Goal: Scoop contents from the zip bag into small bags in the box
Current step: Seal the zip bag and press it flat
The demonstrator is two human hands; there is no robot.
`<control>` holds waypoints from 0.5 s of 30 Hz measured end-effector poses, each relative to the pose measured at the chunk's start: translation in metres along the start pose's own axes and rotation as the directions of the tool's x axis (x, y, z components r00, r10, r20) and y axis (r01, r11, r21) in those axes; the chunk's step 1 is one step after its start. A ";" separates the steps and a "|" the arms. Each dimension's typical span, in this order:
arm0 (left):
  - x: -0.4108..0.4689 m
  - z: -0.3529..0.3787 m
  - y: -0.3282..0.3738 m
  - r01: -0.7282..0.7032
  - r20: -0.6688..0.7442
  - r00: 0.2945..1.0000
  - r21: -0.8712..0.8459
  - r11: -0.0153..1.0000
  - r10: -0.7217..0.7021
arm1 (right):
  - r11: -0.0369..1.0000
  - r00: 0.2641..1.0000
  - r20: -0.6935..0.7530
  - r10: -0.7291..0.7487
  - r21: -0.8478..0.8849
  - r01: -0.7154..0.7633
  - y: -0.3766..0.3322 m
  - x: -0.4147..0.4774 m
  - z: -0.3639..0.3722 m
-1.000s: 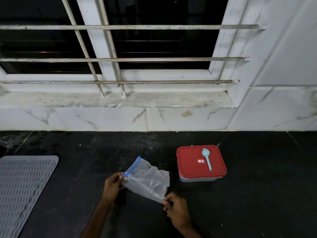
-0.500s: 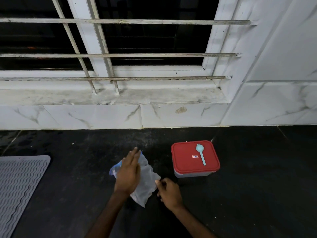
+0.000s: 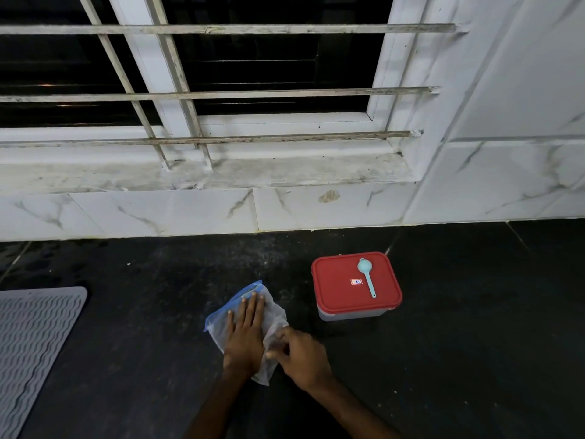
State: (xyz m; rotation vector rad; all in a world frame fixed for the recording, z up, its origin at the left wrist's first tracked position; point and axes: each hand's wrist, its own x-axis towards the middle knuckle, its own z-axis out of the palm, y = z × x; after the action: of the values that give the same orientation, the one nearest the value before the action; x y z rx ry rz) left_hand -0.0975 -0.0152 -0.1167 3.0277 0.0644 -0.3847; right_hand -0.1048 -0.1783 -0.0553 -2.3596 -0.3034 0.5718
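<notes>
Dark speckled stone surface [image 3: 474, 343] runs back to white marble-veined tiles [image 3: 158, 213]; above them a stained sill [image 3: 253, 172]; over it a white-framed window [image 3: 269, 74], black outside, crossed by grimy bars [image 3: 221, 29]; white wall [image 3: 522, 90] at right; grey ribbed mat [image 3: 31, 343] at the left edge; dim light.

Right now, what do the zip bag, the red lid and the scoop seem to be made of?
Zip bag: thin clear plastic film, crinkled and see-through. Red lid: probably moulded plastic, smooth, rounded rim. Scoop: likely plastic, uniformly pale blue, too small to confirm.
</notes>
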 end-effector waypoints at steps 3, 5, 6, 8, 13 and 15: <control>0.005 0.004 0.000 0.010 0.017 1.000 0.000 1.000 -0.010 | 0.978 0.996 -0.010 -0.092 -0.189 0.088 -0.005 0.002 -0.003; 0.004 0.004 0.003 0.015 0.020 1.000 0.002 1.000 -0.015 | 0.953 0.993 -0.029 -0.116 -0.284 0.103 -0.005 0.005 -0.006; 0.004 0.005 0.003 0.006 0.007 1.000 0.009 1.000 -0.006 | 0.936 0.991 0.003 -0.130 -0.331 0.124 -0.009 0.006 -0.006; 0.001 0.007 0.001 0.003 0.003 1.000 0.027 1.000 -0.003 | 0.880 0.981 0.102 -0.167 -0.433 0.195 -0.015 0.007 -0.003; -0.002 0.008 -0.003 -0.006 -0.086 0.996 -0.111 0.994 -0.004 | 0.869 0.971 0.219 -0.100 -0.455 0.193 -0.007 -0.014 -0.016; 0.001 0.004 -0.007 -0.058 -0.143 0.989 -0.159 0.986 0.035 | 0.855 0.975 0.213 -0.059 -0.493 0.160 0.016 -0.027 -0.022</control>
State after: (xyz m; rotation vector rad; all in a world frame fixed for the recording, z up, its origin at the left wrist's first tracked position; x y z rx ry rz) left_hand -0.0979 -0.0086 -0.1215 2.8841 0.0320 -0.1537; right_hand -0.1174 -0.2126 -0.0425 -2.7691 -0.7547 0.7343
